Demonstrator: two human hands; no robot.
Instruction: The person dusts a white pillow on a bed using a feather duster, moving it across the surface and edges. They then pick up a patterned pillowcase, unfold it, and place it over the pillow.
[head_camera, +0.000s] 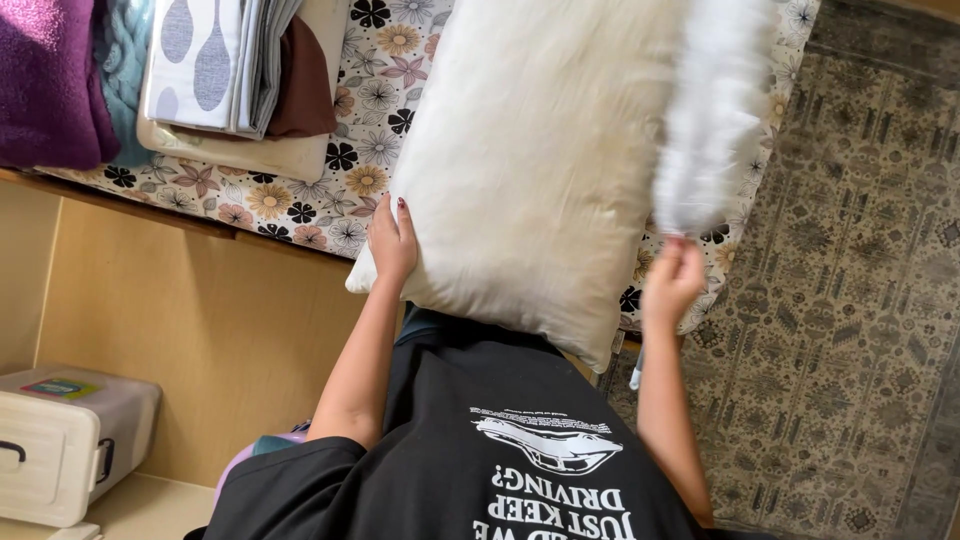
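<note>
Head view: a person in a black shirt at a floral bed (370, 130).
Left hand (392, 243): grips the cream pillow (540, 160), over the bed's near edge.
Right hand (673, 282): pinches a blurred white pillowcase (712, 110), right of the pillow.
Far left: folded linens (215, 65).

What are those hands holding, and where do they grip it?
The left hand grips the cream pillow at its lower corner; the right hand pinches the blurred white cover at its bottom edge.
</note>
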